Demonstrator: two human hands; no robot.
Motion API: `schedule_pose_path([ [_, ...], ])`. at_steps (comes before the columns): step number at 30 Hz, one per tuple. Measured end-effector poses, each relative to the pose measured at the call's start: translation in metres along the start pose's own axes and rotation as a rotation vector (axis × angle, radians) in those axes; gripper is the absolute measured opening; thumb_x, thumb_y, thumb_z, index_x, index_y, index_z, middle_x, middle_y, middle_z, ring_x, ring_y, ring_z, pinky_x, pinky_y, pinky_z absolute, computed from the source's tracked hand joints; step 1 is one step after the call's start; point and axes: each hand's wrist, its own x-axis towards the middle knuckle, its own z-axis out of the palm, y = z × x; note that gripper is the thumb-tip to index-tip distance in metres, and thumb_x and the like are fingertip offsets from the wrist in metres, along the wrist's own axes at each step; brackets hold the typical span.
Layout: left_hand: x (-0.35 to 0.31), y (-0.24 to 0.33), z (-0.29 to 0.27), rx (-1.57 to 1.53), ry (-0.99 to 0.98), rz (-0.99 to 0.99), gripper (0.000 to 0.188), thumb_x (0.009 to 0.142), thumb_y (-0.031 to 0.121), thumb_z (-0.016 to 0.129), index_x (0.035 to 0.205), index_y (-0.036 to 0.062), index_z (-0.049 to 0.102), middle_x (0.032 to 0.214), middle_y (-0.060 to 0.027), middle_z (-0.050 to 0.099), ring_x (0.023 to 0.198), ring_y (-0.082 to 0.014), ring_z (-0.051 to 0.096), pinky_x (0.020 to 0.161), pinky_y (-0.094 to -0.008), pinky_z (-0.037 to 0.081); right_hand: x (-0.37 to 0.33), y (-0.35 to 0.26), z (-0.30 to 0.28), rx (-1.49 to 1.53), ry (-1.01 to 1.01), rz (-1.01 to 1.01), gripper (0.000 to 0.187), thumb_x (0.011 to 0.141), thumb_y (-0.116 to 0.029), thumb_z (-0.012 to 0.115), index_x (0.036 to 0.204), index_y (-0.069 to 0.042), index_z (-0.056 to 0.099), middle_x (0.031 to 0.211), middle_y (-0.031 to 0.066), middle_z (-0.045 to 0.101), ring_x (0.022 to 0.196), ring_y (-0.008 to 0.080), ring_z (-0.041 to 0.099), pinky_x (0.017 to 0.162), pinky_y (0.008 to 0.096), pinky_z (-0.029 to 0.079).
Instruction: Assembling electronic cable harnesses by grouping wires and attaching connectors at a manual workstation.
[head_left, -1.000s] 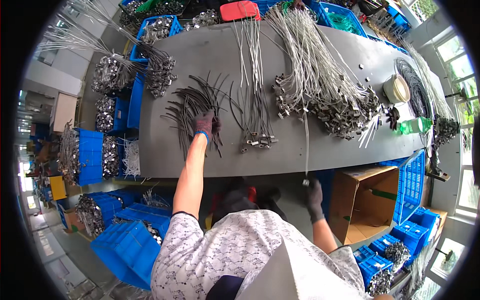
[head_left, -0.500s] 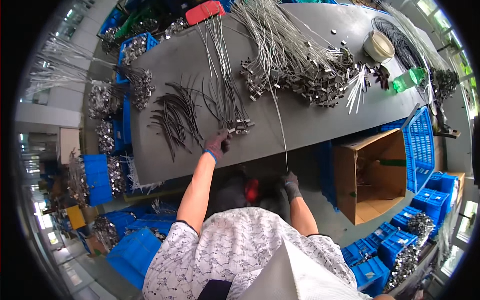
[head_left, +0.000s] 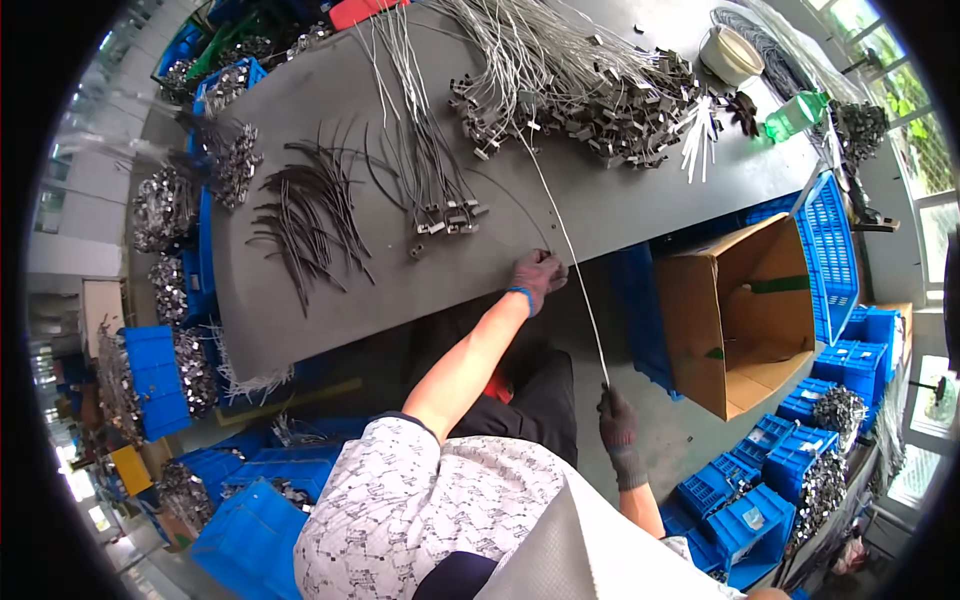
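Note:
My right hand (head_left: 618, 418), in a dark glove, grips the lower end of a long thin pale cable (head_left: 570, 240). That cable runs taut from the big cable bundle (head_left: 600, 100) over the table edge. My left hand (head_left: 540, 278), also gloved, is closed at the table edge, just left of the cable. A thin dark curved tube (head_left: 515, 200) reaches from its fingers back over the tabletop. Left of it lie a smaller group of cables with metal ends (head_left: 450, 216) and a pile of short black tubes (head_left: 310, 215).
The grey table (head_left: 400, 300) spans the front. An open cardboard box (head_left: 690, 320) stands at its right edge, beside a blue crate (head_left: 835, 260). White strips (head_left: 698, 140), a green bottle (head_left: 797, 117) and a pale bowl (head_left: 732, 55) lie at right. Blue bins (head_left: 250, 530) surround me.
My left hand has moved right from the smaller cable group, now with a dark tube. My right hand has drawn the pale cable down and toward me. The view has shifted.

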Motion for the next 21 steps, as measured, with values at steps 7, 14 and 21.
schedule_pose_path([
  [7, -0.064, 0.001, 0.02, -0.213, 0.049, 0.221, 0.016, 0.1, 0.02, 0.059, 0.101, 0.0049, 0.054, 0.082, -0.0076, 0.064, 0.07, -0.0208, 0.069, 0.061, -0.0374, 0.06, -0.147, 0.069, 0.017, -0.123, -0.183, 0.14, 0.028, 0.099, -0.023, 0.053, 0.123, -0.014, 0.064, 0.088, 0.0205, 0.068, 0.081, 0.0385, 0.067, 0.07, 0.0451, 0.052],
  [14, -0.116, 0.114, 0.002, -0.127, 0.176, 0.84, 0.015, 0.099, 0.018, 0.059, 0.093, 0.0041, 0.056, 0.075, -0.0096, 0.067, 0.058, -0.0194, 0.067, 0.052, -0.0328, 0.056, -0.18, 0.097, 0.039, -0.232, -0.092, 0.136, 0.03, 0.1, -0.03, 0.052, 0.124, -0.02, 0.064, 0.094, 0.0199, 0.069, 0.088, 0.0419, 0.067, 0.074, 0.0491, 0.052],
  [21, -0.155, 0.151, 0.004, -0.122, 0.201, 1.069, 0.016, 0.096, 0.02, 0.066, 0.09, 0.0053, 0.064, 0.075, -0.0054, 0.07, 0.059, -0.014, 0.066, 0.055, -0.0298, 0.057, -0.179, 0.115, 0.054, -0.291, -0.009, -0.013, 0.03, 0.097, -0.022, 0.055, 0.125, -0.018, 0.064, 0.084, 0.0148, 0.069, 0.076, 0.0299, 0.069, 0.065, 0.0409, 0.05],
])
